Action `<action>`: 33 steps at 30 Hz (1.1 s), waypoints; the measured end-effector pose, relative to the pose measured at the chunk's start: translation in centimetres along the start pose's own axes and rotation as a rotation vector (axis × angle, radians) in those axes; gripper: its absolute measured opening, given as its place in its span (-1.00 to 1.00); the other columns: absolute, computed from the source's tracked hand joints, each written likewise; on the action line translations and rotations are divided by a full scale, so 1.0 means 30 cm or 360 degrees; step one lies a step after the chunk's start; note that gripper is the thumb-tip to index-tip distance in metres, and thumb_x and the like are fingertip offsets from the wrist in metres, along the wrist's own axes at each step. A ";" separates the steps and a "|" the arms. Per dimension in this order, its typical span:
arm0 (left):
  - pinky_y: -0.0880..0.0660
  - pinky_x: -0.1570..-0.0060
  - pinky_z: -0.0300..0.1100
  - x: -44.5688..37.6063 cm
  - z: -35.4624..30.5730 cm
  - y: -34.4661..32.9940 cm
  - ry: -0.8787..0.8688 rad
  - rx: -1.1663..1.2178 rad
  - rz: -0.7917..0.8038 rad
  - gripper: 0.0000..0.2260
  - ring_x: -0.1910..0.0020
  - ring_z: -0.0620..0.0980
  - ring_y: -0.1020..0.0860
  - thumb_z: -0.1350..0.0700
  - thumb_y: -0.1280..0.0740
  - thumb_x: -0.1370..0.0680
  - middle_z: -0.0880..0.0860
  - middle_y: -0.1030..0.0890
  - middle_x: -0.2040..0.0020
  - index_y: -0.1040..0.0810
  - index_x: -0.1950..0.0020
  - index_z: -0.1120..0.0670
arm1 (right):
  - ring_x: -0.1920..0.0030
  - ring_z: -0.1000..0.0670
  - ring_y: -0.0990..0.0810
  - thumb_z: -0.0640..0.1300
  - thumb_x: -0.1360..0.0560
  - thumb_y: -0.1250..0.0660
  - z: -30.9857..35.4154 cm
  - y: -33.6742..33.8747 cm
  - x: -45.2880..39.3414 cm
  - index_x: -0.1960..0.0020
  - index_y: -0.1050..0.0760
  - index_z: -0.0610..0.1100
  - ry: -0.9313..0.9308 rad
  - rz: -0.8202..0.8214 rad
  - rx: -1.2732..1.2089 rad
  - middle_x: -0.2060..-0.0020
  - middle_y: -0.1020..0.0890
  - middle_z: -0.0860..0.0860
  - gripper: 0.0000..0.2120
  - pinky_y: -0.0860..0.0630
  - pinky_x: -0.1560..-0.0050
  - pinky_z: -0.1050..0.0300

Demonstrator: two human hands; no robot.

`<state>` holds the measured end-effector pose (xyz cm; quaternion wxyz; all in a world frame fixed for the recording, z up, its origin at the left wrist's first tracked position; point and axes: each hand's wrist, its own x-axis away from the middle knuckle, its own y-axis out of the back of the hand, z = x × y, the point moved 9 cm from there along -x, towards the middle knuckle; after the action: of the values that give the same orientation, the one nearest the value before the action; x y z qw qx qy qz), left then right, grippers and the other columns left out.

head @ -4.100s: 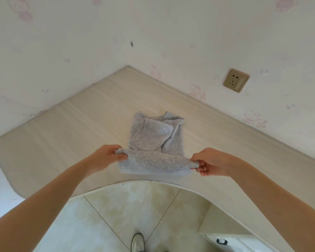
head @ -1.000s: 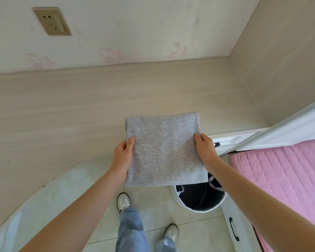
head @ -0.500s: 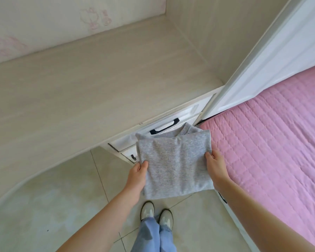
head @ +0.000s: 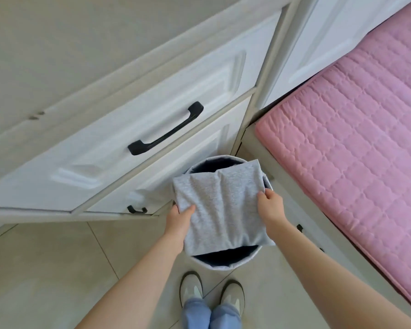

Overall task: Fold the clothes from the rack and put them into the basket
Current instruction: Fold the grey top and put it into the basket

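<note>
A folded grey garment (head: 223, 207) hangs flat right over the mouth of a round basket (head: 226, 263) with a light rim and dark lining, which stands on the floor. My left hand (head: 179, 220) grips the garment's left edge and my right hand (head: 271, 208) grips its right edge. The cloth covers most of the basket's opening, so the inside is mostly hidden.
White drawers with a black handle (head: 165, 129) rise just behind the basket. A bed with a pink quilted cover (head: 356, 138) lies to the right. My shoes (head: 211, 293) stand on the tiled floor just in front of the basket.
I turned away from the wooden desk and looked down. Both hands carried the folded grey garment from the desk down to the basket's mouth.
</note>
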<state>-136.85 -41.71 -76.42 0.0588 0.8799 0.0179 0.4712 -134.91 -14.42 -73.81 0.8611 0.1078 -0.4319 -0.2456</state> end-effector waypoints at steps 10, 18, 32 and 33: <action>-0.45 -0.25 0.14 -0.408 0.226 -0.103 0.0181 -0.0338 -0.0105 -0.57 -0.23 0.20 -0.49 0.05 -0.20 -0.62 0.14 -0.48 -0.32 -0.29 -0.47 0.11 | -0.08 -0.14 -0.50 -0.23 -0.58 -0.14 -0.221 -0.172 -0.322 -0.18 -0.46 -0.21 -0.0058 -0.0107 0.0333 -0.09 -0.55 -0.14 -0.78 -0.41 -0.11 0.06; -0.49 -0.20 0.08 -0.606 0.302 -0.090 0.0317 -0.0829 -0.0272 -0.58 -0.18 0.23 -0.51 0.12 -0.20 -0.60 0.19 -0.48 -0.29 -0.31 -0.45 0.16 | -0.25 -0.16 -0.47 -0.09 -0.64 -0.05 -0.359 -0.216 -0.485 -0.25 -0.49 -0.20 -0.0434 -0.0319 0.0211 -0.24 -0.53 -0.11 -0.66 -0.33 -0.18 0.08; -0.51 -0.11 0.01 -0.262 0.122 -0.191 0.0097 -0.0723 0.0076 -0.62 0.01 0.09 -0.54 0.25 -0.23 -0.58 0.18 -0.55 -0.08 -0.38 -0.40 0.12 | -0.14 -0.06 -0.45 -0.15 -0.58 -0.17 -0.230 -0.217 -0.106 -0.45 -0.26 -0.20 -0.0308 0.0522 0.0605 -0.33 -0.43 -0.14 -0.55 -0.40 -0.09 0.13; -0.51 -0.09 0.04 -0.220 0.100 -0.190 0.0097 -0.0625 0.0089 -0.66 0.03 0.09 -0.54 0.26 -0.25 -0.58 0.20 -0.56 -0.05 -0.42 -0.36 0.14 | -0.11 -0.05 -0.46 -0.13 -0.58 -0.17 -0.206 -0.196 -0.069 -0.46 -0.27 -0.17 -0.0273 0.0518 0.0566 -0.32 -0.44 -0.13 -0.54 -0.39 -0.05 0.14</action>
<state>-137.89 -36.89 -84.22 0.2155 0.8371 -0.0970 0.4934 -132.98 -18.56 -81.30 0.8170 0.1654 -0.5515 -0.0322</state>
